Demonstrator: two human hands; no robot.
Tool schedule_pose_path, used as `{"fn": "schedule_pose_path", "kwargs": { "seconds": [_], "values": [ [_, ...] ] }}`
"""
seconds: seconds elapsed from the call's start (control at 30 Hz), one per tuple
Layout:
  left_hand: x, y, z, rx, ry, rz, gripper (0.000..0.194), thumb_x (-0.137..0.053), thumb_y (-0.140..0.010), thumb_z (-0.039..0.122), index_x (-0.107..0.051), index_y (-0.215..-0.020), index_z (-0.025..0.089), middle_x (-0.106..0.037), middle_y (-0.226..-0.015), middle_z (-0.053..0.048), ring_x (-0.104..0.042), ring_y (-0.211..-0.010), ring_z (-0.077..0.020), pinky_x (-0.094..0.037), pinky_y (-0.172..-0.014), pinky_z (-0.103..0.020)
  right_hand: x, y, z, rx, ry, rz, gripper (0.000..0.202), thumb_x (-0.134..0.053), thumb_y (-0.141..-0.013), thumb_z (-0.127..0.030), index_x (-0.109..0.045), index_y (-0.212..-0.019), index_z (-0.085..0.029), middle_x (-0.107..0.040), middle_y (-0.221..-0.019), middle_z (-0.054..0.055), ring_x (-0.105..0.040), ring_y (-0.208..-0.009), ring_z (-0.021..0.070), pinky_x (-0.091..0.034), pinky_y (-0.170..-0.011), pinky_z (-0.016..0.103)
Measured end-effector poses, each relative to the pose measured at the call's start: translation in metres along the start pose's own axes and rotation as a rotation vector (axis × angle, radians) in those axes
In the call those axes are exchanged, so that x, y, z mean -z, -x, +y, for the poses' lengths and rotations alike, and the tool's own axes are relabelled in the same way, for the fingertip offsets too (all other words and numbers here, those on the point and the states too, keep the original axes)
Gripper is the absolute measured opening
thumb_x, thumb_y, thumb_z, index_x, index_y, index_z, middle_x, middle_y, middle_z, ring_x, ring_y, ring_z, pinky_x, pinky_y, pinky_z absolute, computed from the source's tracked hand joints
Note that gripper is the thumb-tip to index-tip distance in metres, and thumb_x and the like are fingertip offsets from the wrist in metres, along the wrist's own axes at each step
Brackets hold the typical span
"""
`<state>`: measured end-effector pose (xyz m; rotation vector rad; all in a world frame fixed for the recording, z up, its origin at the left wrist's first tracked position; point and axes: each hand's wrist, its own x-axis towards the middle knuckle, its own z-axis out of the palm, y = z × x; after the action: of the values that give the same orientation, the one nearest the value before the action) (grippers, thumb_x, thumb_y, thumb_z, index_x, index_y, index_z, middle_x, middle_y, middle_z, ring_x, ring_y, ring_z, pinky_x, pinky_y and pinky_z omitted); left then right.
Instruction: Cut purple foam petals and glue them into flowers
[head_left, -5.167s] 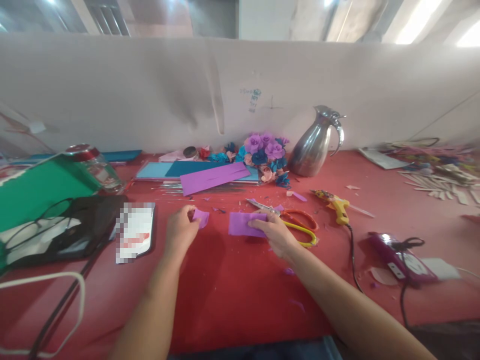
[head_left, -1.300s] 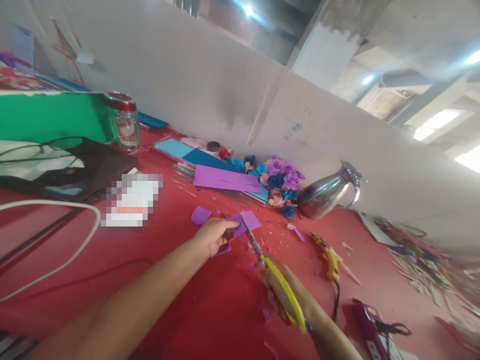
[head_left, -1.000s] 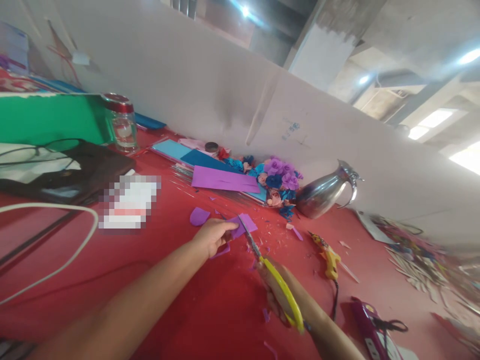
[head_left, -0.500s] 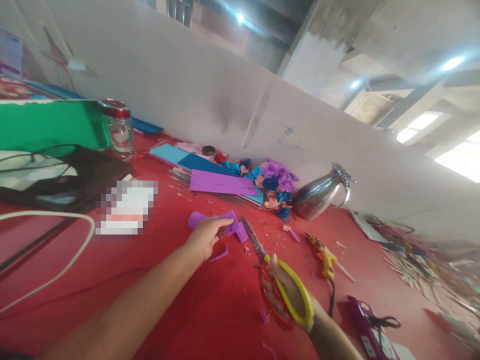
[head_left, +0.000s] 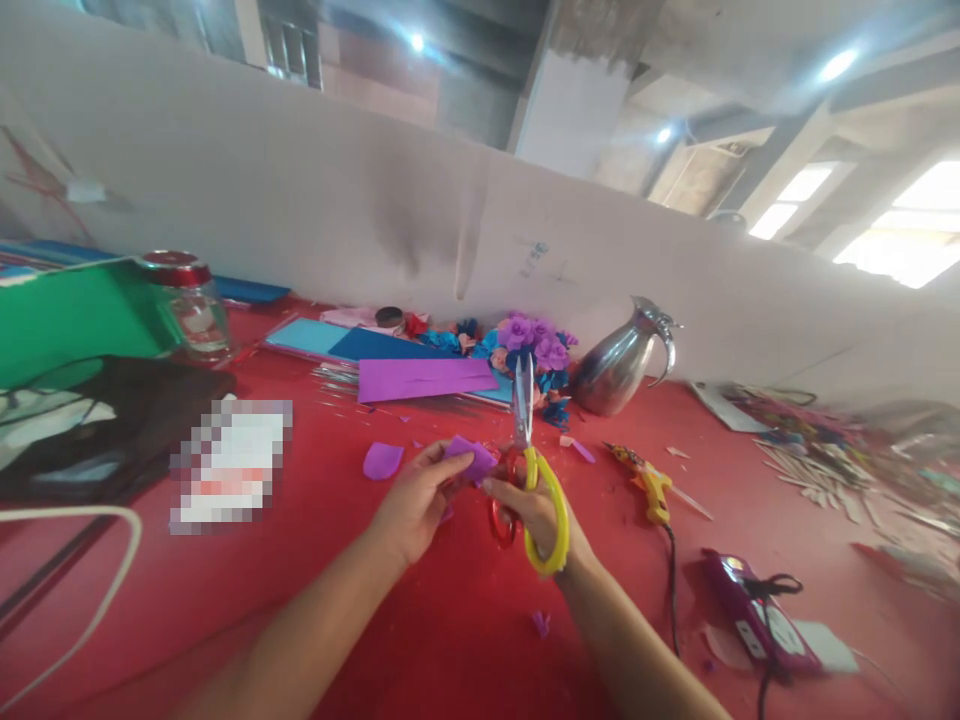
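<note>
My left hand [head_left: 420, 500] pinches a small piece of purple paper [head_left: 471, 458] above the red table. Close on its right, my right hand [head_left: 536, 505] keeps hold of a pair of scissors [head_left: 551, 510] with one yellow and one red handle. The blades point up and away from the paper. Its thumb and fingers reach to the paper's right edge; whether they grip it too is hard to make out. Another cut purple piece [head_left: 383, 461] lies left of my left hand.
Behind lie a purple strip [head_left: 424, 378] and a bunch of paper flowers [head_left: 534, 345]. A metal jug [head_left: 619, 360], a yellow glue gun [head_left: 649, 485] and a maroon device [head_left: 757, 610] are on the right. A red-lidded jar [head_left: 196, 310] and a dark bag [head_left: 97, 430] stand left.
My right hand has come up beside my left, swinging the scissors upright. The paper in my left hand is lifted, and one purple piece now lies apart on the table. The view has shifted.
</note>
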<state>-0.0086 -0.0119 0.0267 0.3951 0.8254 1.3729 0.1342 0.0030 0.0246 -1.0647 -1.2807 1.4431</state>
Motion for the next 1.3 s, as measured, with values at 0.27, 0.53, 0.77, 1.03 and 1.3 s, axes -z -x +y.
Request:
{"fn": "schedule_pose_path", "kwargs": {
  "seconds": [0.27,0.53,0.77,1.03,1.3],
  "values": [
    [-0.006,0.003,-0.005,0.097,-0.01,0.018,0.02,-0.078,-0.057,0.011,-0.064,-0.071,0.017,-0.067,-0.066,0.002,-0.06,-0.059,-0.0091,-0.047,-0.061,-0.02,0.002,0.007,0.001,0.059,-0.067,0.064,0.044,-0.073,-0.065,-0.027,-0.046,-0.099,-0.021,-0.057,-0.072,-0.006,-0.049,-0.05,0.0061,-0.038,-0.043,0.016],
    [-0.003,0.002,-0.008,0.047,-0.314,-0.005,0.028,-0.079,-0.054,0.018,-0.069,-0.08,0.018,-0.07,-0.08,-0.001,-0.061,-0.071,-0.0105,-0.043,-0.065,-0.02,0.011,0.006,-0.006,0.066,-0.075,0.064,0.04,-0.068,-0.066,-0.025,-0.047,-0.1,-0.02,-0.056,-0.071,-0.007,-0.043,-0.041,0.0039,-0.036,-0.036,0.016],
    [-0.005,0.005,-0.001,0.013,-0.595,-0.071,0.02,-0.08,-0.053,0.023,-0.071,-0.07,0.016,-0.068,-0.071,-0.001,-0.058,-0.067,-0.012,-0.042,-0.069,-0.022,0.016,0.003,-0.003,0.068,-0.059,-0.006,0.04,-0.069,-0.068,-0.029,-0.047,-0.101,-0.02,-0.055,-0.066,-0.008,-0.041,-0.04,0.003,-0.031,-0.038,0.015],
    [-0.003,0.004,-0.001,0.066,-0.566,-0.069,0.019,-0.078,-0.057,0.024,-0.072,-0.073,0.016,-0.069,-0.072,-0.004,-0.059,-0.066,-0.0119,-0.041,-0.061,-0.02,0.012,0.008,-0.003,0.019,-0.06,-0.032,0.04,-0.071,-0.066,-0.034,-0.05,-0.098,-0.021,-0.049,-0.063,-0.009,-0.039,-0.044,0.0033,-0.032,-0.042,0.016],
    [-0.001,-0.002,0.013,0.054,-0.313,0.107,0.016,-0.077,-0.057,0.014,-0.071,-0.072,0.013,-0.069,-0.069,-0.003,-0.061,-0.06,-0.0111,-0.045,-0.056,-0.021,0.01,0.017,-0.02,-0.01,0.064,-0.015,0.047,-0.066,-0.073,-0.05,-0.049,-0.107,-0.023,-0.039,-0.061,-0.009,-0.034,-0.048,0.0056,-0.032,-0.045,0.018]
  ]
}}
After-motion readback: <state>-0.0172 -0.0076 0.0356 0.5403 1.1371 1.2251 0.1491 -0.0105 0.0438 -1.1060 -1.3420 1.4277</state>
